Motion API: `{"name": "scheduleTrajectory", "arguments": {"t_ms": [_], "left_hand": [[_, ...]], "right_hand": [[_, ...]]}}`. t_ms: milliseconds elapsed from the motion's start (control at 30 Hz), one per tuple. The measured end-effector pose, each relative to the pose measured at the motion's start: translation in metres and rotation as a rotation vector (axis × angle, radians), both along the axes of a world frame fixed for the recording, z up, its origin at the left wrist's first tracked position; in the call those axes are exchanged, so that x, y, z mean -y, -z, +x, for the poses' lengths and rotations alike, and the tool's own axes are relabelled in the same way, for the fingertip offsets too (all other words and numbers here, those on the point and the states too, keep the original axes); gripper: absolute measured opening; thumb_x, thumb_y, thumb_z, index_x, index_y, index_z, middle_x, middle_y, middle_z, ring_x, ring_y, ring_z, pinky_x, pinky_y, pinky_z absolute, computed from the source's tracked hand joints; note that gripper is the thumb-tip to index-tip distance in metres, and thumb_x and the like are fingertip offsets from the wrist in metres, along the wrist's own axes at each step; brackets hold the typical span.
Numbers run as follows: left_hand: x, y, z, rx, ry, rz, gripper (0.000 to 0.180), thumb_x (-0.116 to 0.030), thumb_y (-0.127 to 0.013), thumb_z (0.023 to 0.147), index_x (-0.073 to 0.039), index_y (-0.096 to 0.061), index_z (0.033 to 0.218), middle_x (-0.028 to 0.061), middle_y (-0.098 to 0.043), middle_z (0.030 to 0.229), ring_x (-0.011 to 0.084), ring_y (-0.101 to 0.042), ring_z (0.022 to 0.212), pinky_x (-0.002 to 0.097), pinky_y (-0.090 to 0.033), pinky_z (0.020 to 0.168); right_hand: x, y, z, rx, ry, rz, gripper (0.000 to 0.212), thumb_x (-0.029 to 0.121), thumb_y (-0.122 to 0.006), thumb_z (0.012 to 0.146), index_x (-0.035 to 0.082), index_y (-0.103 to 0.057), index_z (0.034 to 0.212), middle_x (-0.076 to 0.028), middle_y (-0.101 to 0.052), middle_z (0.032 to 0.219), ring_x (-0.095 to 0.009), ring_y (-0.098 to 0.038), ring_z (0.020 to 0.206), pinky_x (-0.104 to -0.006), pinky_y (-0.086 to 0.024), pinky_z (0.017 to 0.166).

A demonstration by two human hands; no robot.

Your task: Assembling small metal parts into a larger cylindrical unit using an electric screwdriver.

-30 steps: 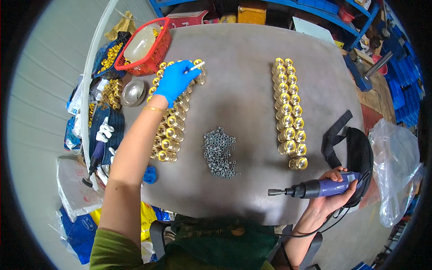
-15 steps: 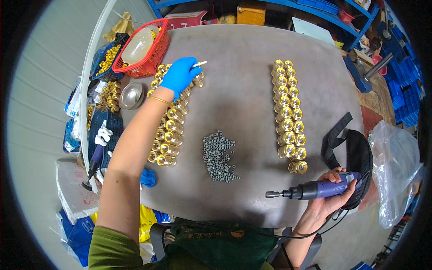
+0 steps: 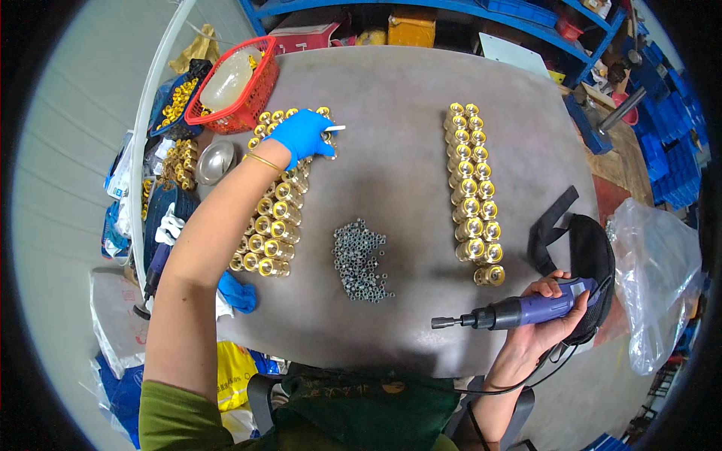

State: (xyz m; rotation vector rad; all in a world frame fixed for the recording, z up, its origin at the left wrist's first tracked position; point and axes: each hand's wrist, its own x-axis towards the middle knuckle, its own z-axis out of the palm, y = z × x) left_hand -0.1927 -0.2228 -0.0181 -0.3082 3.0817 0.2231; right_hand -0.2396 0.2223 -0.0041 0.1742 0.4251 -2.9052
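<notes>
1. You've got even, soft daylight here, no harsh hot spots. The grey table [image 3: 406, 98] reads evenly lit from edge to edge.
2. Shadows are faint. There's just a soft one under your left hand [image 3: 301, 135] and under the purple power screwdriver [image 3: 519, 310] in your right hand [image 3: 545, 323].
3. Small glints sparkle on the brass fittings [image 3: 472, 188] out past your right hand, and on the ones right under your left.
4. Fisheye bend is strong: the shelving beyond your left hand curves, and the corners go to black.
5. Focus is sharp around both hands, softer toward the rim.
</notes>
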Motion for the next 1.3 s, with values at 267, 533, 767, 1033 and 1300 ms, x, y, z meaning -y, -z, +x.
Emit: {"name": "scheduleTrajectory", "arguments": {"t_ms": [267,533,767,1033,1300], "left_hand": [[-0.168,-0.004,0.068,-0.06,-0.419,1.275,0.026,-0.023,-0.062,0.079,-0.002,-0.064,0.095,0.0013,-0.059,0.072,0.0077,-0.05,0.059,0.0225,-0.041,0.053],[-0.245,-0.005,0.105,-0.067,-0.464,1.792,0.024,-0.019,-0.055,0.085,-0.002,-0.062,0.1,-0.0018,-0.052,0.066,0.0043,-0.04,0.053,0.0187,-0.032,0.047],[-0.254,-0.006,0.105,-0.081,-0.417,1.659,0.023,-0.014,-0.051,0.082,0.005,-0.057,0.094,0.0154,-0.062,0.096,0.0164,-0.059,0.083,0.0279,-0.048,0.07],[-0.266,-0.002,0.103,-0.191,-0.407,1.701,0.022,-0.02,-0.057,0.084,-0.003,-0.063,0.096,-0.0014,-0.054,0.066,0.003,-0.042,0.053,0.0177,-0.033,0.046],[-0.278,-0.002,0.102,-0.23,-0.51,1.681,0.026,-0.025,-0.057,0.085,-0.002,-0.06,0.096,0.0035,-0.06,0.072,0.0036,-0.049,0.057,0.0165,-0.036,0.047]], "right_hand": [[-0.007,-0.014,-0.002,-0.108,0.181,0.044,0.04,0.031,-0.056,0.081,-0.002,-0.045,0.1,-0.016,-0.054,0.095,-0.013,-0.048,0.063,-0.0232,-0.043,0.057],[-0.008,-0.031,0.002,-0.163,0.187,0.019,0.039,0.027,-0.061,0.078,-0.003,-0.046,0.096,-0.018,-0.056,0.092,-0.014,-0.051,0.061,-0.0233,-0.047,0.057],[-0.014,-0.036,0.006,-0.247,0.188,0.043,0.036,0.025,-0.06,0.078,-0.002,-0.043,0.094,-0.011,-0.049,0.083,-0.011,-0.047,0.057,-0.022,-0.043,0.053],[-0.019,-0.036,0.006,-0.253,0.185,0.044,0.036,0.022,-0.063,0.075,-0.001,-0.042,0.094,-0.01,-0.048,0.08,-0.011,-0.045,0.057,-0.0228,-0.042,0.054],[-0.02,-0.032,0.006,-0.267,0.19,0.08,0.036,0.024,-0.062,0.075,-0.001,-0.043,0.093,-0.01,-0.049,0.079,-0.011,-0.044,0.056,-0.0227,-0.042,0.054]]}}
